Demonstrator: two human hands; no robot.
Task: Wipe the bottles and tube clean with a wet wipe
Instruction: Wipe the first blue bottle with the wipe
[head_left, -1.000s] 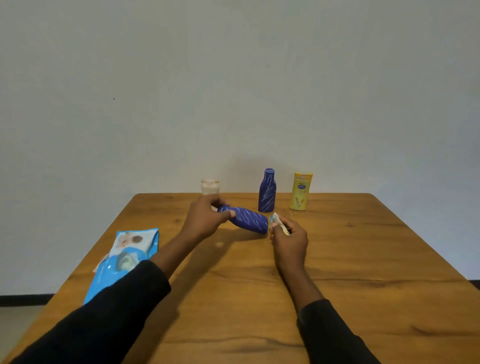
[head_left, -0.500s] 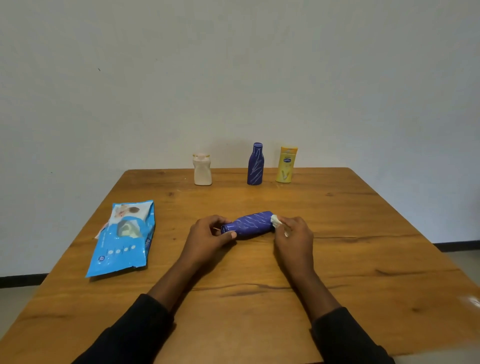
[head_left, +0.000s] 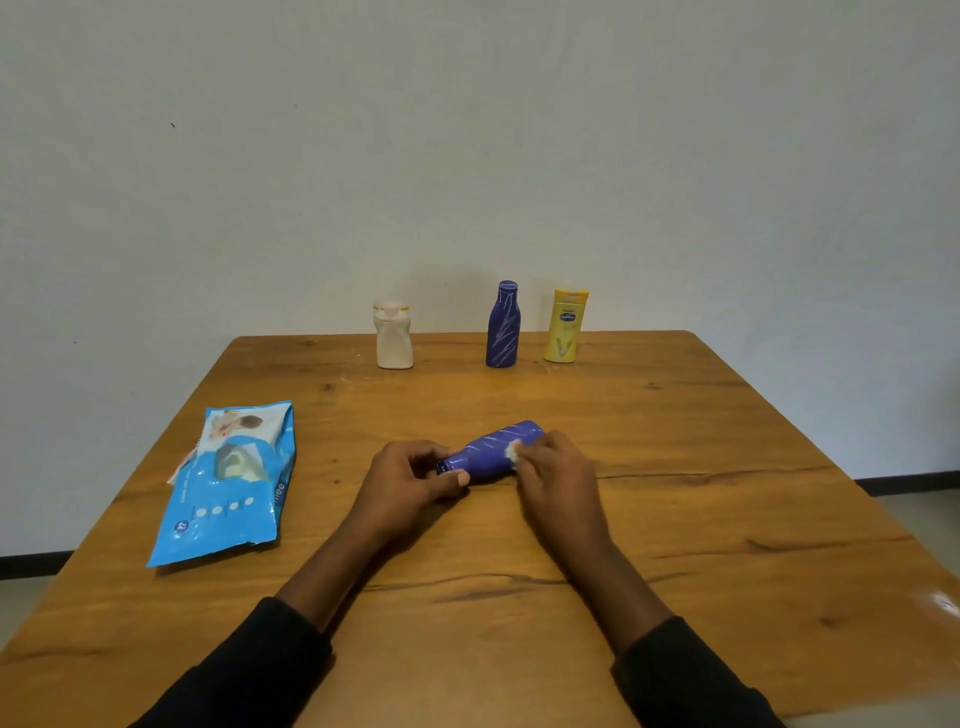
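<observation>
A blue bottle with white streaks (head_left: 493, 453) lies on its side in the middle of the wooden table (head_left: 675, 519). My left hand (head_left: 410, 480) grips its neck end. My right hand (head_left: 558, 470) presses a small white wet wipe (head_left: 513, 453) against the bottle's body. At the far edge stand a white bottle (head_left: 393, 335), a second blue bottle (head_left: 503, 325) and a yellow tube (head_left: 565, 326), all upright.
A blue pack of wet wipes (head_left: 228, 483) lies flat at the left of the table, its flap partly lifted. A plain wall rises right behind the far edge. Dark floor skirting shows at both sides.
The lying bottle and both hands came nearer to me, from the far row to mid-table. The wipe has slid from the bottle's base end onto its body.
</observation>
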